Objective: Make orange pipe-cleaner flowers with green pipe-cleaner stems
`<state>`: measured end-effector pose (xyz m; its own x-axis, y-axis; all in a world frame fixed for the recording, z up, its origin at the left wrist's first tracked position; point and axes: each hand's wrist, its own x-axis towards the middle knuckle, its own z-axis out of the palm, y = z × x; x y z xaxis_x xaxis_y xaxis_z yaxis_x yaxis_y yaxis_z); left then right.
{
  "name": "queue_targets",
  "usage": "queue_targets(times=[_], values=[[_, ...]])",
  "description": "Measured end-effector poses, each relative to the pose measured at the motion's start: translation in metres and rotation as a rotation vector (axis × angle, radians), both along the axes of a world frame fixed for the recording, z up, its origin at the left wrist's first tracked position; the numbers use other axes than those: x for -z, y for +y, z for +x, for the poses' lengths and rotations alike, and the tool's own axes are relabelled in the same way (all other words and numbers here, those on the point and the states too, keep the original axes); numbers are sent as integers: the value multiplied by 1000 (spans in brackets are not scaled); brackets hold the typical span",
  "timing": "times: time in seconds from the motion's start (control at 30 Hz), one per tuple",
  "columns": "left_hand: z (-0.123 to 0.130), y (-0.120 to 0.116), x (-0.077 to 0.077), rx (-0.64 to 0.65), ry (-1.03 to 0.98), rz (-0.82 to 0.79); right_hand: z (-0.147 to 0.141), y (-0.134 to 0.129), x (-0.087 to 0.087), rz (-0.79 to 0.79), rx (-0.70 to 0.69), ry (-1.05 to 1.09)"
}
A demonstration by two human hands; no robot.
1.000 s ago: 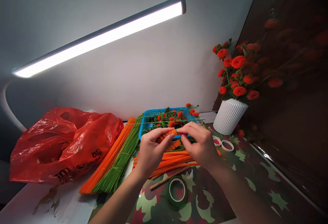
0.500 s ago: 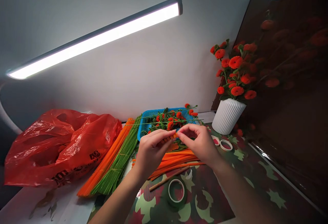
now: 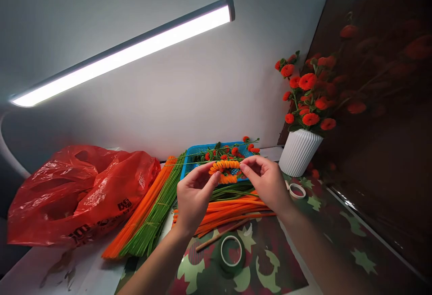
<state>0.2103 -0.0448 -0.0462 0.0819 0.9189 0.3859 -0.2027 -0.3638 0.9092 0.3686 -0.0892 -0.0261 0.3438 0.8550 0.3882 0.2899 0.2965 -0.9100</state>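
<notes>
An orange coiled pipe-cleaner piece [image 3: 225, 165], bent into a loop, is held up between both hands in front of the blue basket [image 3: 189, 158]. My left hand [image 3: 196, 191] pinches its left end between thumb and fingers. At its right end, the closed fingertips of my right hand [image 3: 265, 180] grip the coil. Below the hands lie loose orange pipe cleaners [image 3: 232, 209] and some green stems [image 3: 232, 191]. Small red-orange flowers [image 3: 234, 151] with green leaves fill the basket behind.
A red plastic bag [image 3: 81, 191] and orange and green bundles [image 3: 157, 209] lie left. Green tape [image 3: 231, 251] and a thin stick [image 3: 212, 240] are in front. Right stand a white vase [image 3: 300, 153] with flowers and tape rolls [image 3: 297, 190]. A lamp [image 3: 135, 52] hangs above.
The orange coil, mostly hidden by my fingers before, now shows as an open loop. My left hand has turned and its fingers have spread around it. The view has shifted slightly.
</notes>
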Motion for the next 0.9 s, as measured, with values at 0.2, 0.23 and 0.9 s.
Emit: queue_targets(times=[0.2, 0.23, 0.9], values=[[-2, 3, 3, -69, 49, 54, 3, 3, 5, 32, -29, 1], [-3, 3, 4, -69, 79, 80, 4, 3, 5, 54, -15, -31], [-6, 1, -2, -53, 321, 196, 8, 1, 2, 161, 142, -379]])
